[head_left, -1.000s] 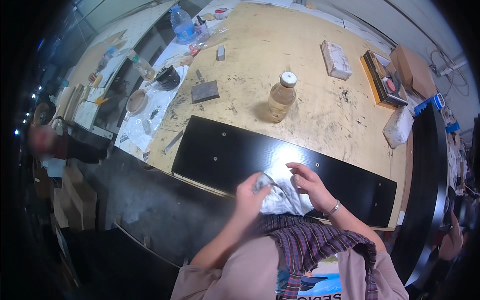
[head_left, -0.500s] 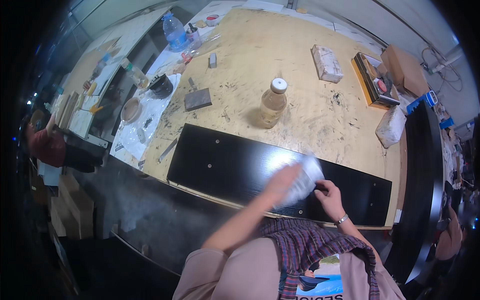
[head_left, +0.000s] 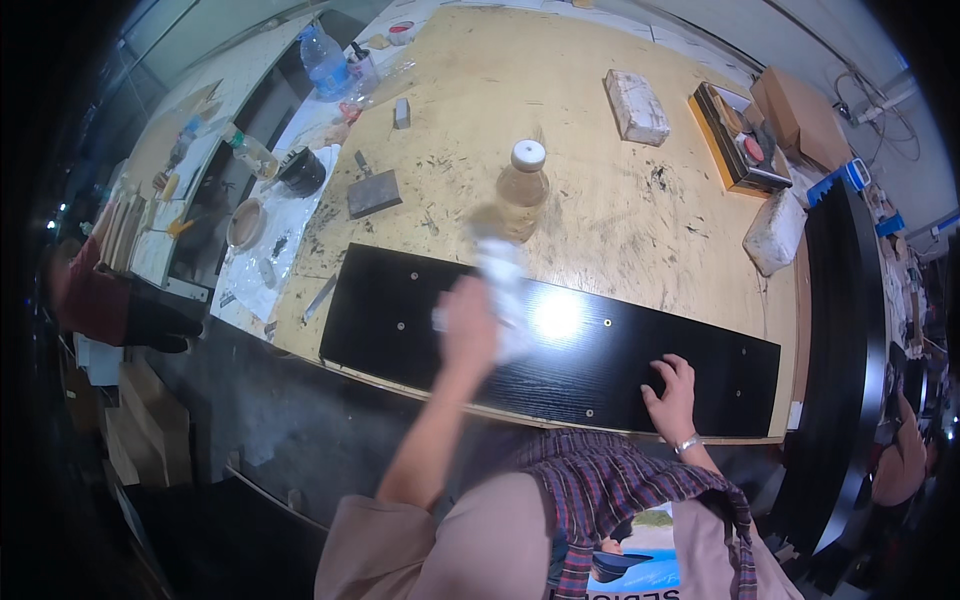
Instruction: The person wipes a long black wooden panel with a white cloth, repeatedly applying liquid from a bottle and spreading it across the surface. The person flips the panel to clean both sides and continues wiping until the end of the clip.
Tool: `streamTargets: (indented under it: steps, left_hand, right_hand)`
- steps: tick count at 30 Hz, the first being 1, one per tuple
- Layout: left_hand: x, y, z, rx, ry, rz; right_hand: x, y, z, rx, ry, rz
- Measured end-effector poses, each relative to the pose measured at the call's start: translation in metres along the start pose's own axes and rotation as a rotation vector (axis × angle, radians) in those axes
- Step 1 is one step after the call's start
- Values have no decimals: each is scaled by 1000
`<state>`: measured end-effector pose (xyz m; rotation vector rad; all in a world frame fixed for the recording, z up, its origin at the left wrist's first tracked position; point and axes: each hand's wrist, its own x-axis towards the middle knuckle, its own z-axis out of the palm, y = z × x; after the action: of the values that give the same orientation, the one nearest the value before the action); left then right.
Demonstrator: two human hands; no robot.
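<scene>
A long black wood-grain board with several small metal-ringed holes lies along the table's near edge. Over its left half, my left hand is closed on a white cloth, both smeared by motion. My right hand rests on the right part of the board, its fingers bent and apart, holding nothing. Just beyond the board stands a clear bottle with a white cap and pale yellowish liquid; the cloth's blurred upper end comes near its base.
The stained wooden tabletop carries a scraper-like tool with a dark block, white wrapped blocks and an open box of tools. Dark boards stand at the right. A person in a red top is at far left.
My left hand has swept the cloth leftward across the board, away from my right hand. The right hand stays on the board with its fingers a little more spread. The whole view has shifted slightly.
</scene>
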<state>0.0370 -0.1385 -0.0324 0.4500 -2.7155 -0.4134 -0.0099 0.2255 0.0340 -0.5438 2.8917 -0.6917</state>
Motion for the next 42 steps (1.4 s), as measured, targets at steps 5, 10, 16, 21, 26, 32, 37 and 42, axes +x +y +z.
streamTargets:
  steps: [5, 10, 16, 21, 26, 32, 37, 42]
  left_hand:
    - [-38, 88, -22, -930, -266, -134]
    - [-24, 71, -66, -1647, -324, -596]
    - [-25, 49, -84, -1598, -57, -611]
    - [-19, 64, -125, -471, 110, -16]
    - [-26, 113, -121, -673, -284, 185]
    - [-58, 70, -148, -1329, -236, -414]
    - [-74, 37, -227, -1674, 110, -435]
    - [-81, 17, -214, -1637, 66, -618]
  right_hand:
    - [54, -59, -17, 244, -66, -302]
    - [77, -99, -7, 761, -591, -25]
    - [77, -82, -15, 961, -541, -54]
    - [77, -72, -39, 1222, -718, 67]
    - [78, -123, -63, 1468, -764, 93]
    - [138, -104, -41, 1132, -684, -8]
    - [216, -139, 17, 690, -200, -193]
    - [268, -194, 63, 978, -135, -262]
